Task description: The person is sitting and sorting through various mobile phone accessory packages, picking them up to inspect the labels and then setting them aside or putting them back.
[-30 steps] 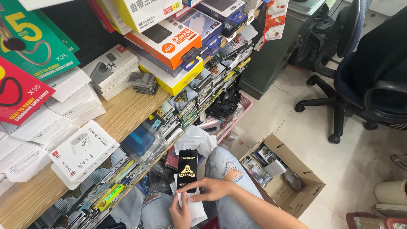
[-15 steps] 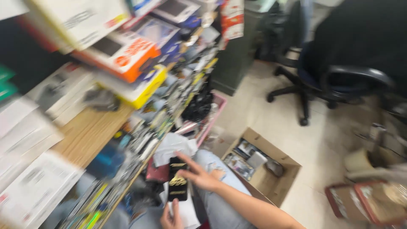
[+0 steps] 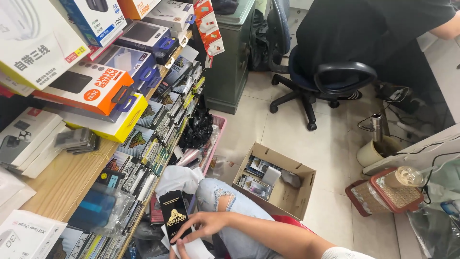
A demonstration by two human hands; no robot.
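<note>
My right hand [image 3: 205, 223] reaches in from the lower right, and its fingers hold a slim black packet with a gold emblem [image 3: 173, 213] upright over my lap. Below it lies a white flat packet [image 3: 197, 249]. Only a sliver of my left hand [image 3: 172, 252] shows at the bottom edge, gripping the white packet's left side. My knee in torn blue jeans [image 3: 218, 196] is just behind the hands. A crumpled white plastic bag [image 3: 178, 178] lies between the knee and the shelf.
On the left, a wooden shelf [image 3: 62, 180] carries boxed power banks and rows of small packets. An open cardboard box [image 3: 306, 189] with packets stands on the tile floor. Farther off, a person sits on a black office chair [image 3: 330, 76] beside a green cabinet [image 3: 230, 62]. At the right is a red basket [image 3: 378, 201].
The view has swung right and down, then steadied. My right hand has stayed on the black packet, and my left hand has slipped almost out of view at the bottom.
</note>
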